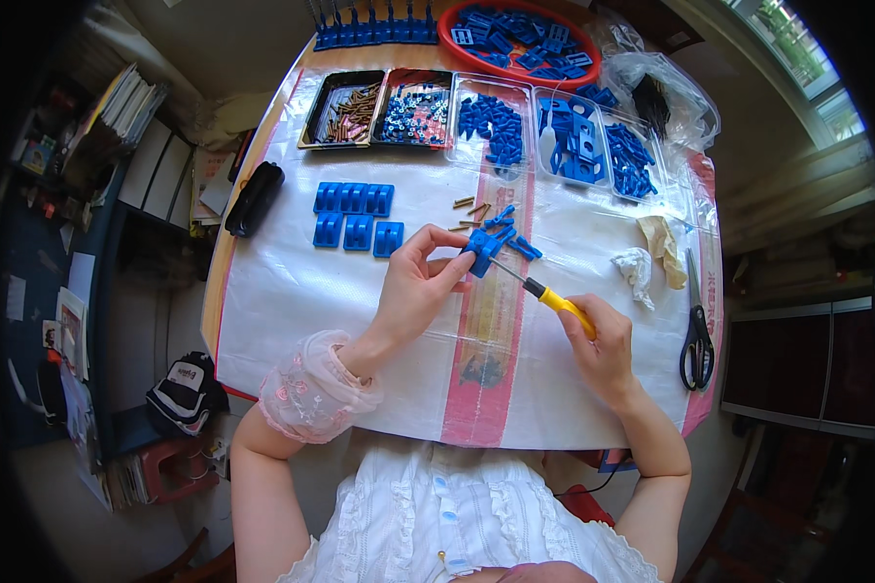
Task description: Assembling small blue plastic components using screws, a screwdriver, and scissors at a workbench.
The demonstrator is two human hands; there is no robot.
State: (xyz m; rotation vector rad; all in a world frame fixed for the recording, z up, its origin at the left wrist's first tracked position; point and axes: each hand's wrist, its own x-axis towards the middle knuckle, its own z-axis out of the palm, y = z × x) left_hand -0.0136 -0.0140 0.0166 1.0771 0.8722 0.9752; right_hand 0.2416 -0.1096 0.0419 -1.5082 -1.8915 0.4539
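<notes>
Blue, chunky block [482, 256] clamped between left fingers [449, 275]; right fingers [593, 317] wrap a yellow-handled screwdriver [548, 296].

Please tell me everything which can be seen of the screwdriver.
The screwdriver has a yellow, plastic-looking handle with a black front end and a thin, metallic shaft. The right hand grips its rear. Over the white table cover, it points forward and left to the blue piece held by the left hand; its tip cannot be made out.

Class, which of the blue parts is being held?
The blue part pinched in the left hand, at the tip of the yellow-handled screwdriver; the others rest on the table or in containers.
</notes>
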